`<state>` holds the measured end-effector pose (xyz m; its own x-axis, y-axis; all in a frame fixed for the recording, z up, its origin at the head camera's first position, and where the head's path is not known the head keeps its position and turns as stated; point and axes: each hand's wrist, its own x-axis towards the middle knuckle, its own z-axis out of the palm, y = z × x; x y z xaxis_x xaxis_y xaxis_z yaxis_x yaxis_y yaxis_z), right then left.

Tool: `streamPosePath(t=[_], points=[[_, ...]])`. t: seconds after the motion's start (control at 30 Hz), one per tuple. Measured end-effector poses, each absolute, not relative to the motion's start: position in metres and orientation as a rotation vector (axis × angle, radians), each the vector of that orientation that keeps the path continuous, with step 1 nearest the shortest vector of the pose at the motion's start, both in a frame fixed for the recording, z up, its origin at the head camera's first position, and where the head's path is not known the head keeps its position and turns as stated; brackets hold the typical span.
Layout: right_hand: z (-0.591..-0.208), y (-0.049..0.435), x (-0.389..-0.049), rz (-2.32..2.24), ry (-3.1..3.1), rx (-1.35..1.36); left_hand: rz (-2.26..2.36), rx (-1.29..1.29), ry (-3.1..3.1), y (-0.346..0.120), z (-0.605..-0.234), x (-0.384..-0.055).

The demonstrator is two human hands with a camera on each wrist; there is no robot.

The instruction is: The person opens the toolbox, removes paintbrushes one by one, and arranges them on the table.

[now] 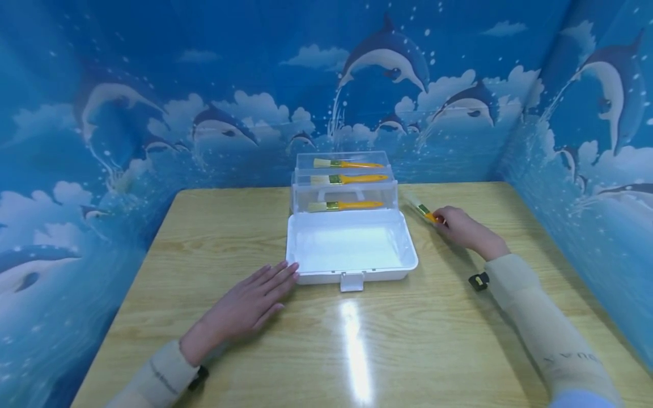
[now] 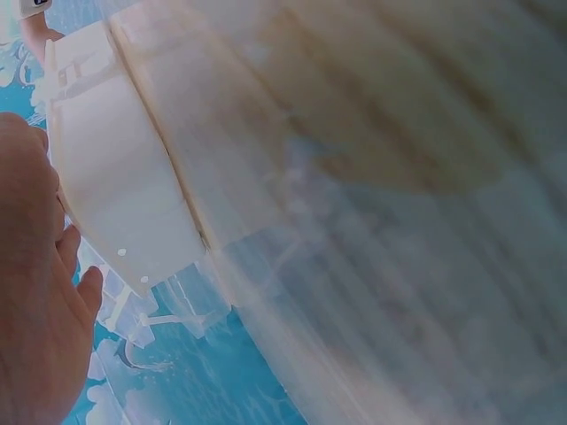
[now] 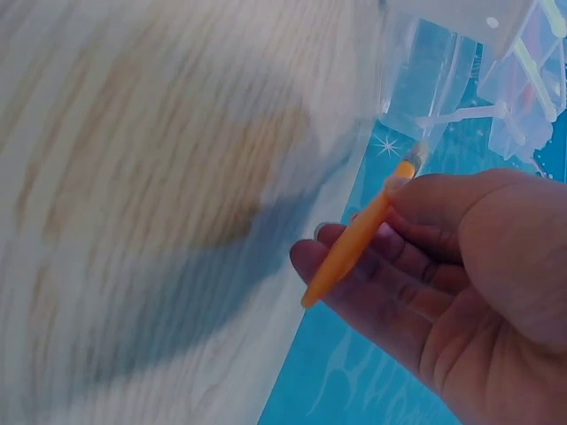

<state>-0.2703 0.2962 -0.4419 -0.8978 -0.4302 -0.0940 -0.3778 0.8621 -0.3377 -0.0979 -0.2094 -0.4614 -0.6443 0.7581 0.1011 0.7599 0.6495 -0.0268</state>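
A white toolbox (image 1: 352, 277) stands open on the table, its clear tiered trays raised at the back. Three paintbrushes with orange handles lie one per tier: the top paintbrush (image 1: 357, 164), the middle paintbrush (image 1: 359, 179) and the lower paintbrush (image 1: 357, 205). My left hand (image 1: 255, 297) rests with straight fingers, their tips at the box's front left corner. To the right of the box, my right hand (image 1: 461, 226) pinches another paintbrush (image 3: 350, 239) by its orange handle between thumb and fingers. That brush's pale bristles point toward the back left, beside the trays.
The box's bottom compartment (image 1: 347, 243) is bare white. A latch (image 1: 352, 281) hangs at its front. Behind the wooden table (image 1: 229, 226) and along its sides hangs a blue dolphin-print curtain (image 1: 255, 73).
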Motion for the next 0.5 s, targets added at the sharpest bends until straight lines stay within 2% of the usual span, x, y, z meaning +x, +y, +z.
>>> streamPosePath(t=[0.5], points=[[-0.448,0.285,-0.277,-0.38,2.781,-0.382,-0.029,-1.261,-2.791,-0.209,-0.462,-0.097]])
